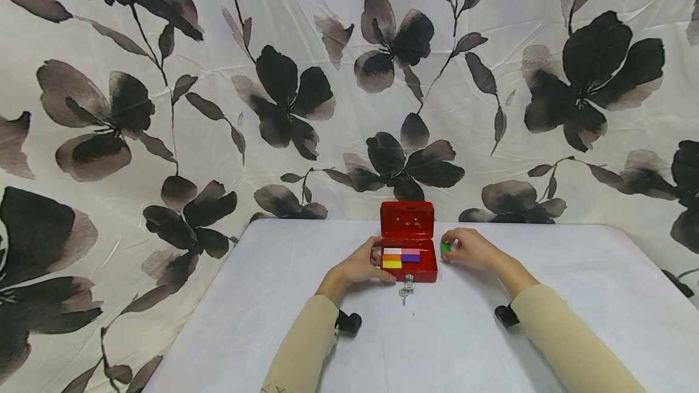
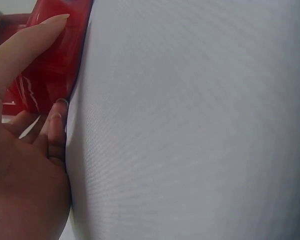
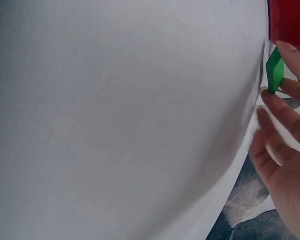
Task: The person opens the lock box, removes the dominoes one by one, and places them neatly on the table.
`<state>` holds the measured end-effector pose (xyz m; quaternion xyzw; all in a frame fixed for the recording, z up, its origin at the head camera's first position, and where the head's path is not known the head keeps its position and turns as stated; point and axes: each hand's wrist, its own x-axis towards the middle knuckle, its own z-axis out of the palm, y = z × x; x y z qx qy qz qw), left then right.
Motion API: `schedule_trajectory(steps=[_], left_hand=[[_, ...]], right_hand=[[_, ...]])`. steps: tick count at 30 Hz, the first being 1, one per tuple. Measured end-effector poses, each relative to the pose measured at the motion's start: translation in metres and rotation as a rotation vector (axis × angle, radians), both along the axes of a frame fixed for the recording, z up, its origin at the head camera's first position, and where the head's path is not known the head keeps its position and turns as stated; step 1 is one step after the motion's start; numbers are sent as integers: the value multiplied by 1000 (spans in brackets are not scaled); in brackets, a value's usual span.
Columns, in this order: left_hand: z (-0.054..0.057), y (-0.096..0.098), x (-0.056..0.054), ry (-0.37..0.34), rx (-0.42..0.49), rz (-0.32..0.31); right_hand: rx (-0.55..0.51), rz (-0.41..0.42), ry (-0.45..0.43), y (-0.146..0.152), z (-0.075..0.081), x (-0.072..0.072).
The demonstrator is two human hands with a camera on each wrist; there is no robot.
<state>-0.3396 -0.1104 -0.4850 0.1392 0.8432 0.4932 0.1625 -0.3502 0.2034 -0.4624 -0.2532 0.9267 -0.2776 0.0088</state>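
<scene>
A red cash box stands on the table with its lid raised. Inside lie a white block, a pink block, an orange block, a purple block and a yellow block. My left hand holds the box at its left front corner, the thumb along the front and the other fingers at the left side. Just right of the box, my right hand pinches a green block between thumb and fingers.
Two small keys hang from the lock at the box's front. A white cloth covers the table. Behind the far edge hangs a flowered curtain. Each wrist wears a black camera, one of them the left camera.
</scene>
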Motion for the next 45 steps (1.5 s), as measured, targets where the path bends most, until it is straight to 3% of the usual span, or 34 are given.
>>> schedule_trajectory(steps=[15, 45], left_hand=[[0, 2, 0, -5, 1, -3], [0, 0, 0, -10, -14, 11]], right_hand=[[17, -65, -55, -4, -4, -3], [13, -69, -103, -4, -5, 0]])
